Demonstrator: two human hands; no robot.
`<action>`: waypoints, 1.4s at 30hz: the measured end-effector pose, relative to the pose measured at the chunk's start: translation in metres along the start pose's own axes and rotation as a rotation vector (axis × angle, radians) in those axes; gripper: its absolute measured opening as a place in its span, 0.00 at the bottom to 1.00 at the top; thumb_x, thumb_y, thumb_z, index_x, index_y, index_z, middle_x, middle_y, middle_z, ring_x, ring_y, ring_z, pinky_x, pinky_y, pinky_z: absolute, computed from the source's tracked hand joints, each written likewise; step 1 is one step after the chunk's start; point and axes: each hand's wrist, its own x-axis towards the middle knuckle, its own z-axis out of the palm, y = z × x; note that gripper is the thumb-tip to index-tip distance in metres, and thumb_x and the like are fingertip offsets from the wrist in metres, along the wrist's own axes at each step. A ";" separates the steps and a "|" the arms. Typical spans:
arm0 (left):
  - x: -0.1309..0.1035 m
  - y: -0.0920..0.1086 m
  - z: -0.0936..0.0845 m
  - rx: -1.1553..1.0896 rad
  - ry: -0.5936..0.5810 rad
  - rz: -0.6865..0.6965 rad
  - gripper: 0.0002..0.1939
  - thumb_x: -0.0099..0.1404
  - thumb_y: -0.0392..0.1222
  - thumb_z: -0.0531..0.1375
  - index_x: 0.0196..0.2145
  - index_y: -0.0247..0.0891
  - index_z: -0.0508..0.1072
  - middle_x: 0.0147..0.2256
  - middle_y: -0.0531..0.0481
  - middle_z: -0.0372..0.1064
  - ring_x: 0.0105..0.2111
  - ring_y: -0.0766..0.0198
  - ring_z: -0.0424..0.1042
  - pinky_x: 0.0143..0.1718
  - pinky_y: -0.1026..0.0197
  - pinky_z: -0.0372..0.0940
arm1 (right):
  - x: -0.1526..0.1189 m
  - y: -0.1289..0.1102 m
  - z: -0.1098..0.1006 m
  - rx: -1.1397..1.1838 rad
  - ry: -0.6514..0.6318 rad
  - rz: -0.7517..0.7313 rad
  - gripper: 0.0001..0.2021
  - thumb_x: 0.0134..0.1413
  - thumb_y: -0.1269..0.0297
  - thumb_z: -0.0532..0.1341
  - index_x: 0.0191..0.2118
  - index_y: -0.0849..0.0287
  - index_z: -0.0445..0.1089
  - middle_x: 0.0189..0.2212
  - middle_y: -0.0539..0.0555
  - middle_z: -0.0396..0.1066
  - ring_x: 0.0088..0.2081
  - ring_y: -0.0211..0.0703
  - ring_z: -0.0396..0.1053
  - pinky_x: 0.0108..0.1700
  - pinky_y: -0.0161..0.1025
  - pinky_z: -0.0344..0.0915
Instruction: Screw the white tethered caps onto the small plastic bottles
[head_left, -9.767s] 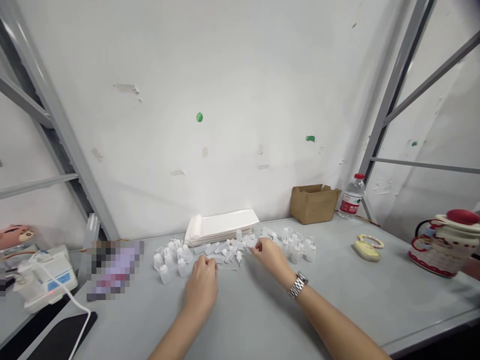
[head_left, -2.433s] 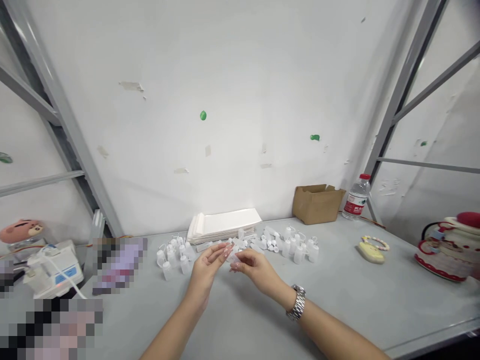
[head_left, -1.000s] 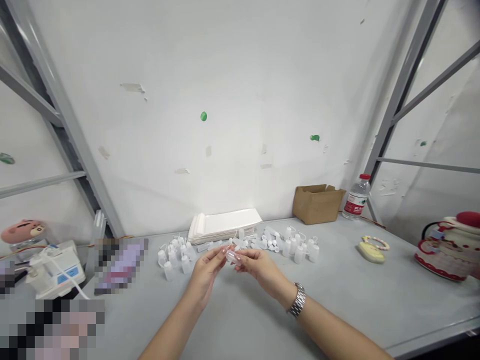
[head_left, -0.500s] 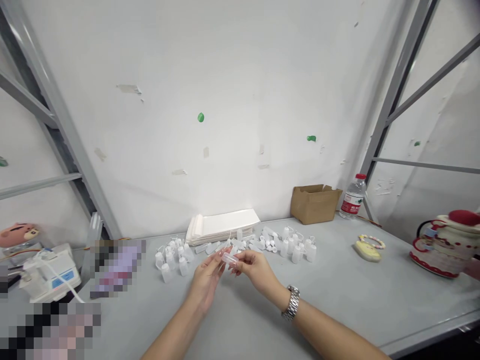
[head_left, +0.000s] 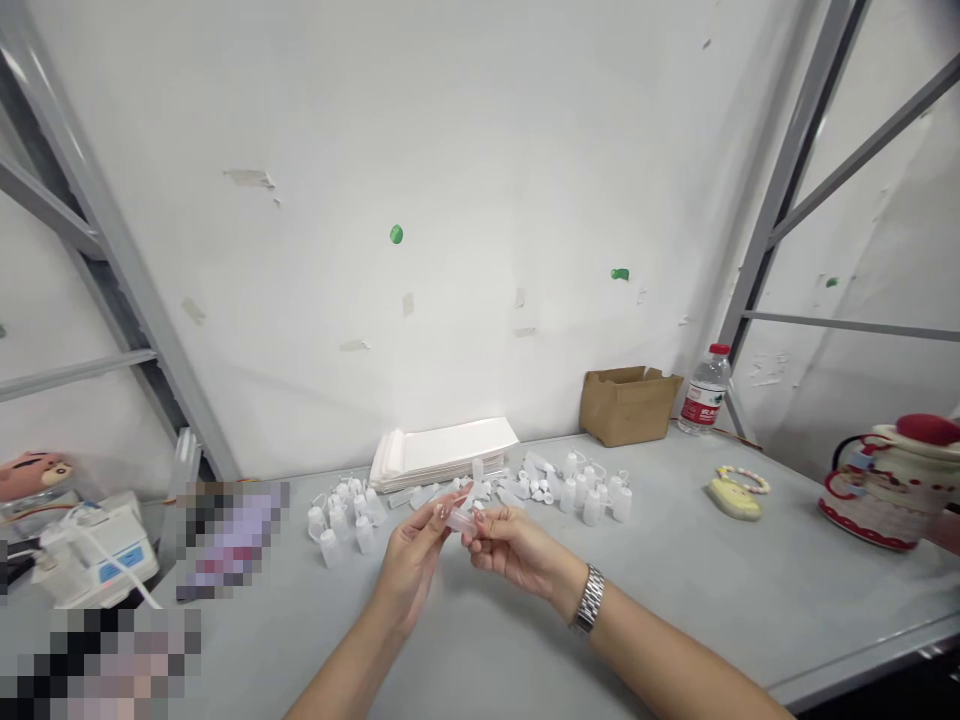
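Note:
Between my two hands, above the grey table, is a small translucent plastic bottle [head_left: 461, 521]. My left hand [head_left: 415, 555] pinches its left end. The fingers of my right hand [head_left: 514, 548] close on its right end, with a metal watch on that wrist. Behind my hands lie loose translucent tubes and small white caps [head_left: 537, 488]. A group of small white bottles [head_left: 339, 522] stands to the left of them, and another group [head_left: 592, 498] stands to the right.
White flat sheets [head_left: 450, 450] are stacked by the wall. At the back right are an open cardboard box [head_left: 628, 408] and a water bottle [head_left: 703, 392]. A yellow item with a beaded loop [head_left: 733, 498] and a decorated pot [head_left: 885, 490] are further right; a power strip [head_left: 112, 560] is left.
My right hand has turned slightly, its fingers more curled near the small bottle. Both hands stay together. The view has shifted a little.

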 end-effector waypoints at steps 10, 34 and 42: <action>-0.002 0.003 0.001 0.169 0.018 0.024 0.14 0.51 0.44 0.64 0.37 0.38 0.76 0.41 0.46 0.73 0.50 0.51 0.63 0.52 0.53 0.56 | 0.002 0.003 -0.003 0.135 -0.023 0.049 0.11 0.40 0.67 0.68 0.28 0.69 0.67 0.20 0.51 0.68 0.21 0.28 0.62 0.28 0.30 0.56; 0.000 -0.002 -0.003 -0.015 0.084 0.034 0.11 0.54 0.47 0.62 0.31 0.37 0.75 0.38 0.46 0.73 0.43 0.57 0.68 0.49 0.55 0.57 | 0.002 0.010 0.004 0.044 0.037 -0.074 0.12 0.38 0.64 0.69 0.28 0.68 0.70 0.23 0.54 0.71 0.24 0.32 0.66 0.32 0.32 0.60; -0.001 -0.003 -0.001 -0.047 0.092 0.004 0.12 0.54 0.46 0.62 0.34 0.38 0.74 0.38 0.47 0.73 0.42 0.60 0.68 0.48 0.58 0.57 | 0.002 0.010 0.006 0.111 0.029 -0.048 0.11 0.37 0.68 0.69 0.28 0.69 0.70 0.22 0.54 0.71 0.23 0.31 0.65 0.30 0.31 0.59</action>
